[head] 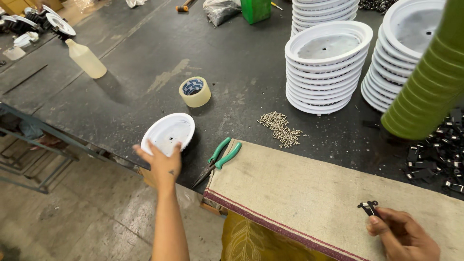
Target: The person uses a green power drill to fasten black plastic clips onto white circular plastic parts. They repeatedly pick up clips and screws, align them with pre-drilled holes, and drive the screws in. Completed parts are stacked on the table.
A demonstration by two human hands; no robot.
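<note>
1. The left hand [162, 162] reaches out over the near edge of the dark desk [145, 72], its fingers spread and curled onto the near rim of a single white round dish [169, 131]; the grip looks light, at the rim only.
2. The dish lies just beyond the fingertips, away from the person, with its open side up.
3. The right hand [403, 234] rests well apart on the beige cloth [314, 193], thumb and forefinger pinched on a small black clip [369, 208].
4. The left hand is clearly the nearer to the dish.
5. Green-handled pliers [217, 159] lie between the two hands, a scatter of small screws [280, 128] beyond them, and the stacks of white dishes [326, 72] stand farther back.
</note>
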